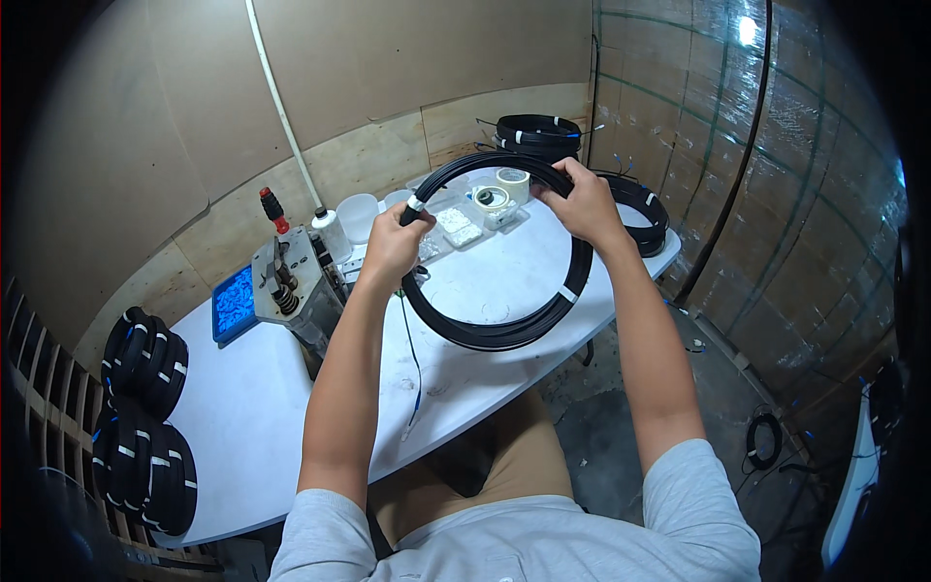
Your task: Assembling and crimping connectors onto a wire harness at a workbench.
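A large coil of black cable (490, 335), bound with white tape bands, is held up over the white table (242, 407). My left hand (396, 242) is closed round the coil's left side, close to one white band. At its upper right, my right hand (587, 204) grips the coil with fingers and thumb. A loose cable end (415, 373) with a blue connector hangs down below my left hand toward the table's front edge.
A metal bench press (291, 276) with a red-black handle stands beside a blue tray (233, 306) of small parts. Coils pile up at the left edge (145, 427) and back right (538, 131). Tape rolls (493, 199), tubs and a white bottle (332, 233) line the back.
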Available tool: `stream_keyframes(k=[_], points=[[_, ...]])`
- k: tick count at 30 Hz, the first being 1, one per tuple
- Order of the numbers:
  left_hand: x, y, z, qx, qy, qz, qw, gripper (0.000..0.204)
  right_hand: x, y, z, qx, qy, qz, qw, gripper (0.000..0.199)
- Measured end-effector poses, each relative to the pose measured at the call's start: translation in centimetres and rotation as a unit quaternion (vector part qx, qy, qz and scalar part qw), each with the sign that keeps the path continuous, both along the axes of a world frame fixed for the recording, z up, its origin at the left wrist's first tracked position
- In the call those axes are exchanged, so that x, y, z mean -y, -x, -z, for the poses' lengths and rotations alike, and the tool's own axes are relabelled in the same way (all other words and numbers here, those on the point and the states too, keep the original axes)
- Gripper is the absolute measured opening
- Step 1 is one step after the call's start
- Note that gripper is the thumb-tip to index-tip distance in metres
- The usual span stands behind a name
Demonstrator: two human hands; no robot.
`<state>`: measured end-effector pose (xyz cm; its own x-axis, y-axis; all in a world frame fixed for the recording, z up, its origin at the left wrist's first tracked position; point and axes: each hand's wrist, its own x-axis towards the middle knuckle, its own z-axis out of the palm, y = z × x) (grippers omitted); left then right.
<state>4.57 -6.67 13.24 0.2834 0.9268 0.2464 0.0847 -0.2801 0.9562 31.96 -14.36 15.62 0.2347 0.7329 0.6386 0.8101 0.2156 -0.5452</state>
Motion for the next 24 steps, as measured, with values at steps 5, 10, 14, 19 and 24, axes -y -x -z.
stream_keyframes(k=[5, 10, 14, 19, 24], points=[[-0.7, 1.1, 0.3, 0.022, -0.017, -0.014, 1.0, 0.005, 1.5, -1.5, 0.2, 0.126, -0.111, 0.052, 0.984, 0.025], [-0.6, 0.5, 1.0, 0.017, 0.0, -0.031, 0.999, 0.005, 4.2, 1.7, -1.1, 0.103, 0.05, 0.041, 0.993, 0.023], [-0.6, 0.7, 1.8, 0.053, 0.071, 0.036, 0.995, 0.005, 3.2, 2.3, 0.1, -0.023, 0.093, -0.009, 0.995, 0.02], [-0.5, 0.8, 1.4, 0.063, 0.079, 0.045, 0.994, 0.006, 3.4, 1.5, 0.6, 0.009, 0.109, 0.038, 0.993, 0.018], [-0.1, 1.1, 1.3, 0.052, 0.068, 0.035, 0.996, 0.007, 4.1, 1.3, 1.0, 0.07, 0.148, 0.055, 0.985, 0.016]])
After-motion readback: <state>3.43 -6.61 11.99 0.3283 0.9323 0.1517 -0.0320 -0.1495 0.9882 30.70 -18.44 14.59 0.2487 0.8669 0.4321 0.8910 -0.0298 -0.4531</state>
